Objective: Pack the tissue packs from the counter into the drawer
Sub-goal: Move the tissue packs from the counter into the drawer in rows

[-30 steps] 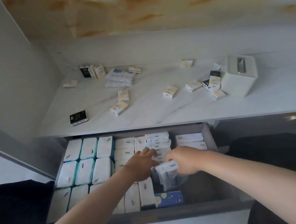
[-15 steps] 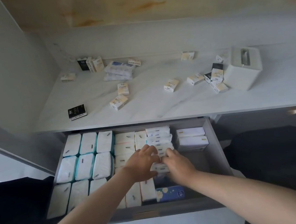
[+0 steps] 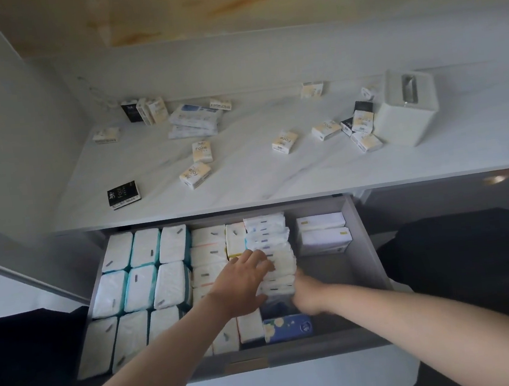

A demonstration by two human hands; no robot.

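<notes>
The open grey drawer (image 3: 369,243) is packed with rows of white tissue packs. My left hand (image 3: 244,283) lies with spread fingers on the middle row of packs (image 3: 266,232). My right hand (image 3: 308,294) is at the front end of that row, curled round the right end of the front-most tissue pack (image 3: 277,288); its fingertips are hidden down in the gap. Above, on the white marble counter (image 3: 277,181), lie several small loose packs, among them a cream one (image 3: 195,175), another cream one (image 3: 285,141) and a black one (image 3: 124,194).
A white tissue box (image 3: 406,110) stands on the counter at the right, with a cluster of small packs beside it. Flat blue-and-white packs (image 3: 195,119) lie at the back. A blue floral pack (image 3: 288,328) sits at the drawer's front. Two white boxes (image 3: 323,232) fill the drawer's back right.
My right hand has brought the tissue pack down into the middle row and sunk lower beside it. My left hand has slid forward along the row and spread its fingers.
</notes>
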